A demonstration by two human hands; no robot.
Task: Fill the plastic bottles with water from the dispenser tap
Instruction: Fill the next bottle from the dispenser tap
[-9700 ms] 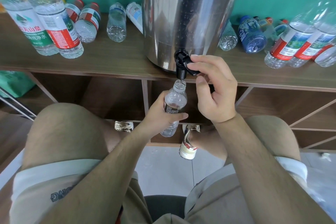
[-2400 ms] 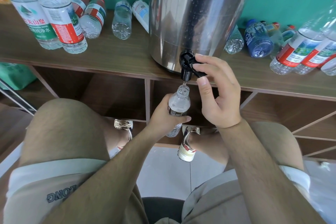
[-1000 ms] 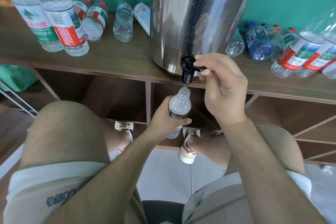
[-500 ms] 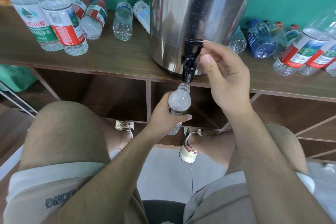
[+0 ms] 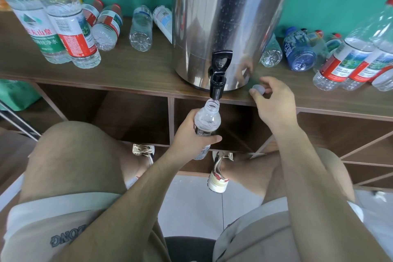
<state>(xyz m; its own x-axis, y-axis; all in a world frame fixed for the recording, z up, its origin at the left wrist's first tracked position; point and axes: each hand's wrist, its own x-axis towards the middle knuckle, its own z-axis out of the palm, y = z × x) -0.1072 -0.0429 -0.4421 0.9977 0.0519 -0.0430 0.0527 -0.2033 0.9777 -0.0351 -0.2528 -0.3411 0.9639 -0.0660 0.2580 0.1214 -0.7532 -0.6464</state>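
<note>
Small plastic bottle (image 5: 206, 122), uncapped, is held mouth-up just below the black tap (image 5: 217, 86) of the steel dispenser (image 5: 223, 17), with the left hand (image 5: 191, 135) wrapped round its body. To the right, the right hand (image 5: 274, 104) pinches a white cap (image 5: 258, 89) at the near edge of the tabletop (image 5: 138, 74).

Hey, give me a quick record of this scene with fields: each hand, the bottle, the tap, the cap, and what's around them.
left hand: grips the small bottle by its body
small bottle: uncapped, mouth just below the tap
tap: lever raised, no stream visible
right hand: at the shelf edge, pinches the white cap
dispenser: steel, stands on the wooden shelf
other bottles: standing and lying on the shelf, both sides of the dispenser
</note>
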